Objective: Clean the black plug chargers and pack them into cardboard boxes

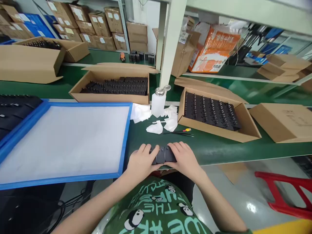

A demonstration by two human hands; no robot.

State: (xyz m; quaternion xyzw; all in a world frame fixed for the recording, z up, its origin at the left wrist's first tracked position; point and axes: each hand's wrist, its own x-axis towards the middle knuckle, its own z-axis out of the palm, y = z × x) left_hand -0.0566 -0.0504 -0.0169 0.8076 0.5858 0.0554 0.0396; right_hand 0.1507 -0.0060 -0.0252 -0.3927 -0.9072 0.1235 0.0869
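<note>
both forearms angle inward from the lower corners, and here are the hands, meeting low over the near edge of the green tabletop (pixel 207 152)! the left hand (pixel 141 161) has one end of a short row of black blocks (pixel 160 156), the right hand (pixel 184 160) the other. fingers curl over the far side, thumbs run along the near side, pointing at each other: both grips are clamped on that row, pressed from either end. just beyond lie black cables (pixel 179 133), with the white pump bottle (pixel 157 104) behind, and the blue-edged board (pixel 123 139) sits left.
</note>
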